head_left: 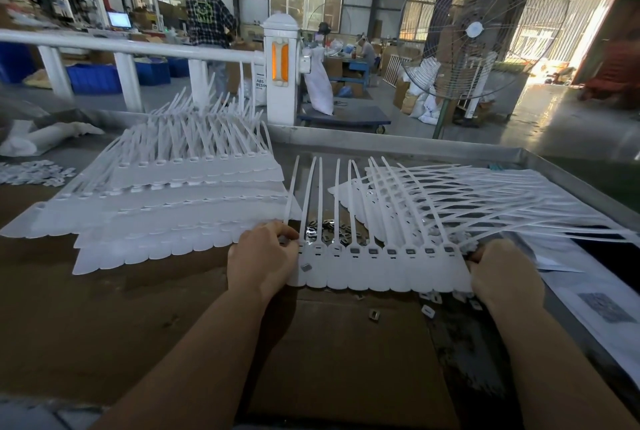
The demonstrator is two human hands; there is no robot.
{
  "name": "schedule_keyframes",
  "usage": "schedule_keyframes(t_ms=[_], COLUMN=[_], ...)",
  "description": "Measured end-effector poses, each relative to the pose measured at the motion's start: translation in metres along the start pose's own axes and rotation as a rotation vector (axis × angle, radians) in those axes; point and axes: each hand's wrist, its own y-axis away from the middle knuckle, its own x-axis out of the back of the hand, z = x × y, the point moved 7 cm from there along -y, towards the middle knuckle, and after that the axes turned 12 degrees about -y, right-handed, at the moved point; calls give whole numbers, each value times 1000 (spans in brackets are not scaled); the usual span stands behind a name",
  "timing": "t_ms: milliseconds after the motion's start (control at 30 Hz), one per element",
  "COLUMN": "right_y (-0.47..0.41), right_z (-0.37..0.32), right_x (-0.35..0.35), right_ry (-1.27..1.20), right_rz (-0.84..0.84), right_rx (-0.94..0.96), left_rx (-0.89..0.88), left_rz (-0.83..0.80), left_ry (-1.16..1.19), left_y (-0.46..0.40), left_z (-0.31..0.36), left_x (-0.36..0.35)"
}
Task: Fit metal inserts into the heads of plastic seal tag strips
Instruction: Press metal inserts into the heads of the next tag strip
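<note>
Left hand (261, 258) and right hand (504, 272) gripping both ends of white plastic joined seal strip (381, 272), keeping heads steady for small metal inserts (332, 230).

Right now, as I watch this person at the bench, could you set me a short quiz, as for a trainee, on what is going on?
1. True or false: both the left hand and the right hand hold the same strip of seal tags.
2. Where does the heap of loose metal inserts lie?
A. beyond the held strip, under its tails
B. in a blue bin
C. on the fan
3. Fill in: the large stack of tag strips lies to the person's ____.

Key
1. True; one hand at each end.
2. A.
3. Left.
</note>
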Motion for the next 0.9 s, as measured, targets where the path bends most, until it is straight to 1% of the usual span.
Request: schedule_keyframes(t_ms=[167,367,467,533,567,600,700,900], right_y=[-1,-1,3,10,14,17,27,50], right_z=[-3,-2,-12,-27,-35,-44,-69,-103], right_x=[1,2,14,25,29,29,18,-13], right_ry=[26,-16,-127,-231,-277,-319,-424,-487], right_rz=[19,66,179,280,302,293,182,11], right_rx=[30,66,138,242,290,327,409,562], left_rx=[7,15,19,18,17,16,15,16], left_rz=[-13,-9,-5,-4,-4,-3,3,3], left_ry=[-3,-2,-10,-16,-18,-20,-22,-16], left_y=[0,0,0,-1,-1,-1,-1,-1], left_z=[0,0,1,2,2,2,1,0], left_x=[0,0,1,1,1,1,2,0])
